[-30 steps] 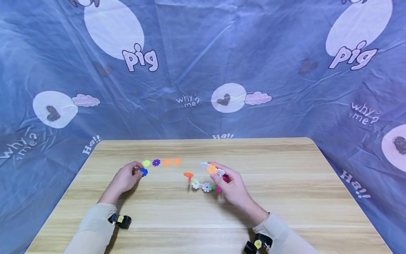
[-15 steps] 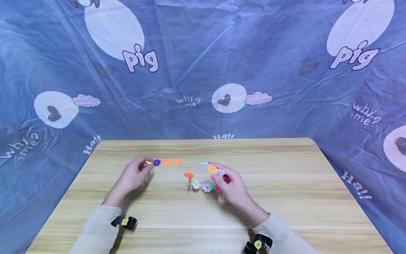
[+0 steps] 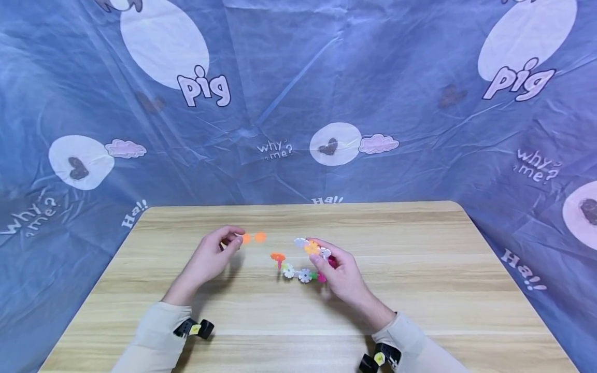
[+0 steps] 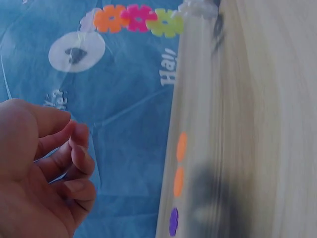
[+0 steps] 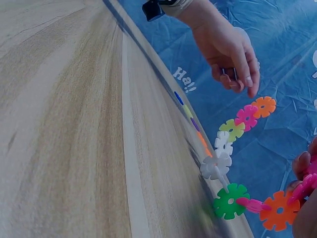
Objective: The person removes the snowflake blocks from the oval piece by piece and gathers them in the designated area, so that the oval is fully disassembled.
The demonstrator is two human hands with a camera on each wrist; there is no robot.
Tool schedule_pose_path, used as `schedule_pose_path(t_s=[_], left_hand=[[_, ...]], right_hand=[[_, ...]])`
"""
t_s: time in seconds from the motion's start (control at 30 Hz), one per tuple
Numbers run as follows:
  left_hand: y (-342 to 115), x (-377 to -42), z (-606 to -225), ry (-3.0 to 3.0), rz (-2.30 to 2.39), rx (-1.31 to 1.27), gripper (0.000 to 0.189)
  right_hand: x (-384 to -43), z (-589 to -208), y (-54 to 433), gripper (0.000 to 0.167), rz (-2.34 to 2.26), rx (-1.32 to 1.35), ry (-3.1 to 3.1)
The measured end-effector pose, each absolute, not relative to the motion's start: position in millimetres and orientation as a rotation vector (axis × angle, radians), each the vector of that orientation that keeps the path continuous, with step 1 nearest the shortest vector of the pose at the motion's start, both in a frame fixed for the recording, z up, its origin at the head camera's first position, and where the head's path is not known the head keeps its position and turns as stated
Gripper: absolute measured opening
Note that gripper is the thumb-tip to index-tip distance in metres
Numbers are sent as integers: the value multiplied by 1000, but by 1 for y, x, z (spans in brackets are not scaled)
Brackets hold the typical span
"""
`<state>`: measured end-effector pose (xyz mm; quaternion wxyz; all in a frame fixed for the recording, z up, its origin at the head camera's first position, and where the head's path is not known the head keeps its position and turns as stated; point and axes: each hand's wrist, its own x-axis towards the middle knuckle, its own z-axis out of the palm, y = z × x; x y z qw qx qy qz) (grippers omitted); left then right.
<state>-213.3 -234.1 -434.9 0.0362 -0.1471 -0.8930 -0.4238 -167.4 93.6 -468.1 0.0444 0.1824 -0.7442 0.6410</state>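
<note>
My right hand [image 3: 347, 274] pinches a chain of interlocking flower-shaped plastic discs [image 3: 305, 275], which curves to the left above the table. Orange, pink, yellow-green, white and green discs show along it in the right wrist view. My left hand [image 3: 215, 256] hovers over a row of loose discs, thumb and fingers loosely bent, with nothing between them in the left wrist view. Two orange discs [image 4: 179, 181] and a purple disc [image 4: 174, 221] lie there on the table. Farther along the same row are a yellow-green disc [image 5: 186, 111] and a blue disc [image 5: 179, 97], hidden behind my left hand in the head view.
The wooden table [image 3: 261, 321] has rounded far corners. A blue printed cloth [image 3: 280, 103] hangs behind it and along both sides. Each wrist wears a black camera on a strap, such as the left wrist camera [image 3: 205, 329].
My left hand has moved right along the row, from the blue disc past the yellow-green and purple ones toward the orange discs. The right hand and the chain stay nearly still.
</note>
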Motion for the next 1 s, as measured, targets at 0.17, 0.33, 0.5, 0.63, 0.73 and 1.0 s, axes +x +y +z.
schedule_pose_path(t_s=[0.17, 0.33, 0.5, 0.63, 0.73, 1.0], left_hand=[[-223, -209, -431, -2722, -1349, -502, 24], [-210, -203, -424, -2710, -1354, -541, 25], [-196, -197, -419, -2669, -1363, -573, 25], [-186, -196, -416, -2631, -1376, -590, 23], [-179, -196, -414, -2614, -1393, -599, 22], [-158, -195, -410, -2598, -1436, -714, 19]], right_hand=[[-167, -468, 94, 39, 1953, 572, -2266], [-166, -467, 95, 39, 1963, 576, -2263], [-165, -467, 96, 40, 1970, 569, -2281], [-166, -468, 96, 40, 1971, 564, -2293], [-166, -468, 96, 39, 1971, 572, -2288], [-166, -467, 97, 39, 1967, 582, -2300]])
